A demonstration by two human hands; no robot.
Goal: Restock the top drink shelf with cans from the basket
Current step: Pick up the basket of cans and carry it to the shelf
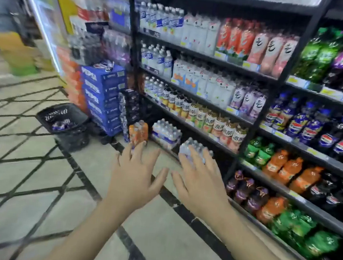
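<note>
Both hands, left hand [134, 176] and right hand [198, 180], spread empty; basket [48, 116] (holding cans [61, 125]) well left.

We stand in a shop's drinks aisle.
Black shelving [260, 109] carries bottled drinks with price tags; stacked cola cases [104, 98] sit alongside.

A dark plastic basket [62, 119] is set upright on the floor at ten o'clock, with purple cans [61, 125] lying inside.
</note>
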